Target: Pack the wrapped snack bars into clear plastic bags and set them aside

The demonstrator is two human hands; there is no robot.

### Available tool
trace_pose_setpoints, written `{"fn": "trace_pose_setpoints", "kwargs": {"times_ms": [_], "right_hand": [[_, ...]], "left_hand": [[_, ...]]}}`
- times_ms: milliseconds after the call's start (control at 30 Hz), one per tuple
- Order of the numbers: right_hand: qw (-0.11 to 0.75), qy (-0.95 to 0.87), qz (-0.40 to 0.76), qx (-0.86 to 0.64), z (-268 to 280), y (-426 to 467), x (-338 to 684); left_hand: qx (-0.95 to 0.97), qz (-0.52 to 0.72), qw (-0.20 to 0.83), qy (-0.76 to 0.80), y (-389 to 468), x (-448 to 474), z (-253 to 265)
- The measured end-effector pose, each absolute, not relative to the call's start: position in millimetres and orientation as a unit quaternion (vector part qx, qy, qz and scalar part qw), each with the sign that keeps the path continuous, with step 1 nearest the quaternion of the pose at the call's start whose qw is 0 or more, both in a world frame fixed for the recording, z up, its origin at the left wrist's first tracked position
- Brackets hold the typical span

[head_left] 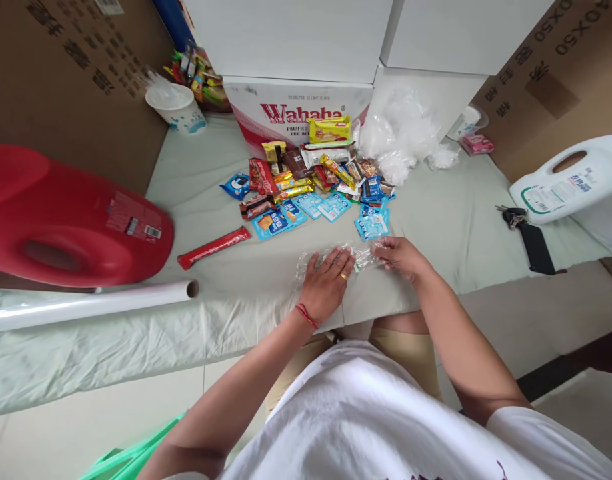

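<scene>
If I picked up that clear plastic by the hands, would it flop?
Probably: the clear plastic looks thin and crumpled, so it should sag. It's likely very light, being see-through film. It may slide easily, since it looks shiny.

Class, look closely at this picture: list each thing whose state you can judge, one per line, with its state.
left hand: palm down over the film
right hand: fingers closed on the film's end
clear film: crinkled, on the table
red stick packet: lying apart from the snacks
snacks: wrapped, heaped together
white plastic: crumpled
white roll: lying on its side
tablecloth: creased
</scene>
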State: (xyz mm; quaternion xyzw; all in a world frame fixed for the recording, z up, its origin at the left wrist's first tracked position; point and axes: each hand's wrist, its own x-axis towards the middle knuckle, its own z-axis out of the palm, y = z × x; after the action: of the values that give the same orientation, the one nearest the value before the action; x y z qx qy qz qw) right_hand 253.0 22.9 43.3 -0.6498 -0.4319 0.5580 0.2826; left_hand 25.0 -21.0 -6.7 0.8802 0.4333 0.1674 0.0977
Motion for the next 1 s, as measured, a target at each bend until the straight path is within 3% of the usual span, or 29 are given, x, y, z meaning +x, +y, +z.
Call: {"fn": "trace_pose_setpoints", "kwargs": {"times_ms": [200, 433, 500, 567, 667, 733, 900, 1000], "right_hand": [[0.341, -0.499, 0.466, -0.646, 47, 28, 200], [0.343, -0.614, 0.335, -0.627, 28, 9, 152], [0.310, -0.649, 0.290, -0.632, 27, 3, 152], [0.282, -0.677, 0.257, -0.629, 28, -4, 153], [0.264, -0.723, 0.223, -0.598, 32, -16, 151], [0.252, -0.754, 0.202, -0.572, 34, -24, 148], [0.210, -0.793, 0.167, -0.547, 35, -36, 148], [0.199, -0.797, 0.157, -0.549, 33, -38, 151]], "left_hand": [[0.867, 0.188, 0.157, 0.433, -19, 24, -3], [0.674, 0.430, 0.452, 0.395, -5, -2, -13], [0.601, 0.499, 0.434, 0.449, -3, -12, -14], [0.580, 0.513, 0.339, 0.535, -1, -22, -12], [0.599, 0.409, 0.191, 0.661, -1, -32, -8], [0.632, 0.321, 0.154, 0.688, -5, -33, -6], [0.699, 0.234, 0.162, 0.656, -18, -26, 5], [0.667, 0.249, 0.245, 0.658, -21, -34, 15]]}}
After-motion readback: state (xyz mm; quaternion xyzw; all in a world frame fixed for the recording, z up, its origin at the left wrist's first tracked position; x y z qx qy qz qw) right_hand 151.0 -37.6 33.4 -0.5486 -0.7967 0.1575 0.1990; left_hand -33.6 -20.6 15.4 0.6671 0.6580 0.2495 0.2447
